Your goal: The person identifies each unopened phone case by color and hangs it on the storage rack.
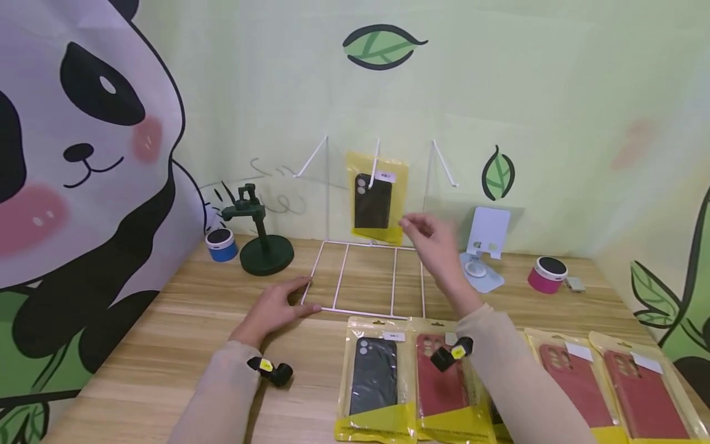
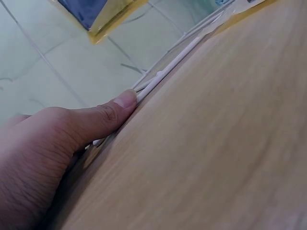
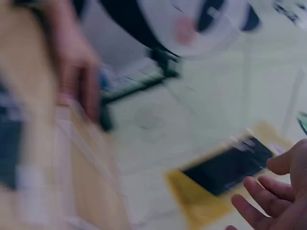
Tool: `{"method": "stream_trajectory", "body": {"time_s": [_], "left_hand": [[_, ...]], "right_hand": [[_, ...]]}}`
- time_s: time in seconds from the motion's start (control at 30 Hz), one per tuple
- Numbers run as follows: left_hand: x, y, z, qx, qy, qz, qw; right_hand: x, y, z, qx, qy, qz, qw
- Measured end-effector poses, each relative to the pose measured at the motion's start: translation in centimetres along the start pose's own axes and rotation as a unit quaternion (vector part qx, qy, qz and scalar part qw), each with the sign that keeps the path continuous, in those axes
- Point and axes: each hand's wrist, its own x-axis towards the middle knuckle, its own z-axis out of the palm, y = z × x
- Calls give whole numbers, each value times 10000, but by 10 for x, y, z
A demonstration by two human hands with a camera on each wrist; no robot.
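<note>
A white wire display rack (image 1: 392, 280) stands on the wooden table, with prongs at its top. From the middle prong hangs a yellow-edged clear pouch (image 1: 398, 179) holding a black phone case (image 1: 373, 206). My right hand (image 1: 435, 243) is beside the pouch's lower right edge. In the right wrist view its fingers (image 3: 261, 201) are spread and grip nothing. My left hand (image 1: 274, 311) rests on the rack base's front left corner, thumb (image 2: 108, 117) laid straight along the wire. Pouched phone cases, one dark (image 1: 374, 376) and several red (image 1: 646, 394), lie in front; my right forearm partly covers some.
Left of the rack are a dark green stand (image 1: 266, 253) and a blue round speaker (image 1: 222, 246). To the right stand a pale phone holder (image 1: 488, 231), a pink round speaker (image 1: 547, 275) and a small grey-white block (image 1: 575, 284). A printed panda backdrop (image 1: 277, 74) rises behind.
</note>
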Motion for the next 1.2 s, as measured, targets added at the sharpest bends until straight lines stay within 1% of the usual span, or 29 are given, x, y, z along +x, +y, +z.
{"method": "stream_trajectory", "body": {"time_s": [0.1, 0.13, 0.23, 0.3, 0.33, 0.4, 0.5, 0.57, 0.63, 0.7, 0.83, 0.97, 1.13, 1.2], "left_hand": [[-1, -1, -1, 19, 30, 1, 10000], [-1, -1, -1, 18, 25, -17, 10000], [0, 0, 0, -1, -2, -37, 10000], [1, 2, 1, -32, -26, -49, 10000], [2, 2, 2, -40, -32, -54, 10000], [3, 2, 2, -65, -13, -56, 10000], [4, 0, 1, -32, 27, -20, 10000], [4, -1, 1, 5, 31, -19, 10000], [3, -1, 1, 63, 17, -21, 10000], [2, -1, 1, 59, 26, -6, 10000], [0, -2, 1, 108, -9, -104, 9999], [-2, -1, 1, 96, -94, -206, 9997], [0, 0, 1, 71, -19, -198, 9998], [1, 0, 1, 87, -38, -193, 9998]], "right_hand": [[-39, 14, 6, -189, -684, 75, 9975], [-53, 19, 7, -170, -890, 189, 9957], [-87, 40, 10, -197, -1271, 230, 9914], [-102, 56, 11, -414, -1438, 27, 9887], [-106, 64, 11, -562, -1529, -156, 9865], [-109, 77, 12, -1053, -1660, -647, 9783], [-107, 91, 14, -1620, -1855, -1322, 9601], [-106, 95, 14, -1804, -1974, -1615, 9500], [-106, 98, 14, -1896, -2083, -1783, 9428], [-107, 99, 14, -1961, -2172, -1848, 9382], [-110, 99, 16, -2060, -2290, -1735, 9354], [-111, 99, 17, -2187, -2339, -1609, 9336], [-109, 98, 16, -2245, -2307, -1633, 9326], [-108, 98, 14, -2238, -2309, -1624, 9329]]}}
